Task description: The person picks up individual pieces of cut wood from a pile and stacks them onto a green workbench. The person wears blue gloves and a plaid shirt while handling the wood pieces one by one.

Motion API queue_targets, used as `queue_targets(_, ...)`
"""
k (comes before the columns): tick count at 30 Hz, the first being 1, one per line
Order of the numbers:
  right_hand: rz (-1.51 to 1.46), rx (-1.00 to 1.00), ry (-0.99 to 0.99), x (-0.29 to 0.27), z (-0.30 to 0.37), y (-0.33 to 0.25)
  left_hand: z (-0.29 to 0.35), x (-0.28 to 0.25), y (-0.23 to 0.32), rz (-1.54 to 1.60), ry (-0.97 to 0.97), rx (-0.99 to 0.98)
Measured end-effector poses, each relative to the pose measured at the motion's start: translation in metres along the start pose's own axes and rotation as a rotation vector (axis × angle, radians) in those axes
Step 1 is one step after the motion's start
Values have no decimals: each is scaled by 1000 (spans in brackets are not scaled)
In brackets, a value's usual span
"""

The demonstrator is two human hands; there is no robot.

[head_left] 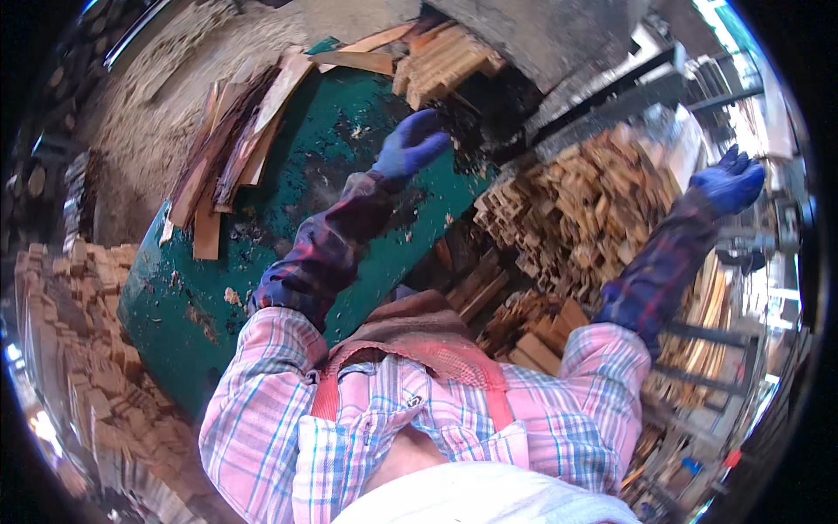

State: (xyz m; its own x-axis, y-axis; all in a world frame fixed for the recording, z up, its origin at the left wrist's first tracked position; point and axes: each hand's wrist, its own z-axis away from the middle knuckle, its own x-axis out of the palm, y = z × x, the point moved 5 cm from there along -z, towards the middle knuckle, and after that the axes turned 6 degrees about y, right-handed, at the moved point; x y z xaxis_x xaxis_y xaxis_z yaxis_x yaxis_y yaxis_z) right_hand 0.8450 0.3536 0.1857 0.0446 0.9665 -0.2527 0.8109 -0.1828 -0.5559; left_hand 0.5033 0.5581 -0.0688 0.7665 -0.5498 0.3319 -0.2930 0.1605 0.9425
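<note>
My left hand (411, 147), in a blue-purple glove, reaches over the far part of a scuffed green tabletop (397, 223). Its fingers are stretched out with the thumb apart, and I see nothing in them. A small stack of wooden sticks (443, 65) lies just beyond it. My right hand (730, 182), gloved in blue, is held out far to the right with spread fingers and nothing visible in it. Nearest to that hand is a big pile of cut wooden sticks (580, 205), to its left. Dark checked sleeves cover both forearms.
Rough wood strips (229, 148), some with bark, lie along the tabletop's left edge. Beyond them spreads a heap of sawdust (157, 113). Stacked wood pieces (83, 349) stand at the left. Dark metal bars (611, 96) and a metal rack (707, 336) are on the right.
</note>
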Motion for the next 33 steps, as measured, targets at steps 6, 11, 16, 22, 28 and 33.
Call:
queue_targets(6,-589,601,-482,182,269,68,-107,-123,-71,-303,397,-37)
queue_targets(11,-261,336,-743,209,387,45,-223,-135,-48,-839,476,79)
queue_targets(16,169,-197,-844,217,390,33,-345,-99,-80,-1121,283,113)
queue_targets(22,115,-113,-872,226,395,44,-402,-50,-100,-1395,149,227)
queue_targets(28,121,-64,-954,229,399,46,-423,-41,-109,-1587,-318,687)
queue_targets(33,138,-96,-959,230,400,48,-438,-36,-112,-1370,-345,529)
